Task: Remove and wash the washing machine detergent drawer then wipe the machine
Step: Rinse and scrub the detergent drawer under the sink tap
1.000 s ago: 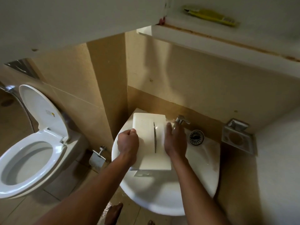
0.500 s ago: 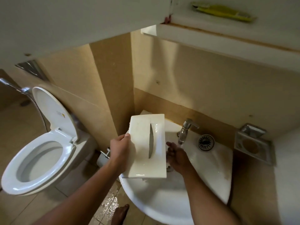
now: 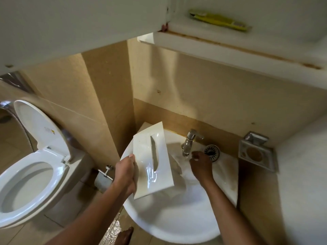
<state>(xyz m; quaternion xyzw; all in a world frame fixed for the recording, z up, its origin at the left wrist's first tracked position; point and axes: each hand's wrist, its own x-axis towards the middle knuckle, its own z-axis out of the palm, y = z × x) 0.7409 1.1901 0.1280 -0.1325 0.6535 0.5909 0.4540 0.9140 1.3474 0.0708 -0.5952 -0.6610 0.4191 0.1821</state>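
Left grip (image 3: 124, 174) is closed on the drawer (image 3: 159, 174) at its left edge, thumb on top and fingers curled beneath, holding it over the left side of the sink (image 3: 177, 227). It is a glossy white, wet rectangular panel with a long dark recessed slot down its middle. Since half a second ago its far end has tipped leftward away from the tap (image 3: 190, 140), and the right grip (image 3: 200, 165), fingers loosely bent and holding nothing, has risen from beside the drawer's lower corner to just under the spout.
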